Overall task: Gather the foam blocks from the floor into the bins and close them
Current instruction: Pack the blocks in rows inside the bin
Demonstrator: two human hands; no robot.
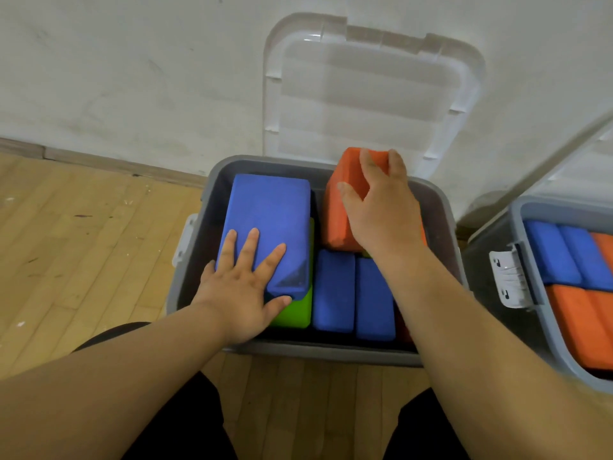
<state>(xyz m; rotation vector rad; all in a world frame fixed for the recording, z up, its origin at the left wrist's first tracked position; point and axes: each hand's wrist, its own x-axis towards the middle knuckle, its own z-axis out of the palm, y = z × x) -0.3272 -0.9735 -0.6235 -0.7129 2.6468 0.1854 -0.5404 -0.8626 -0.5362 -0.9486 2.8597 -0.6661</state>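
Step in hand: settling the last blocks into the grey bin [315, 352] so the lid can shut, as I judge it.
Left hand [242, 287]: fingers straight, pressing flat on the big blue block [272, 214] in the bin's left half; that block lies on a green block [295, 313].
Right hand [381, 207]: fingers curled over the top of the orange block [335, 217], gripping it; the block stands tilted in the bin's far right corner and rises above the rim.
Other contents: two upright blue blocks [333, 290] stand side by side in the bin's near right part.
Doing it well: lay the orange block flat, or wedge it on edge like the blue pair, and push the big blue one down level. Foam gives, so press evenly until nothing stands above the rim.
Lid: the clear lid [365, 94] stands open behind the bin, against the wall [132, 61].
Surface: pale wooden floor [83, 244], scuffed, under the bin.
Room: a second bin [544, 313] sits just right of the grey bin, open, holding blue and orange blocks, its white latch [509, 277] facing the grey bin.
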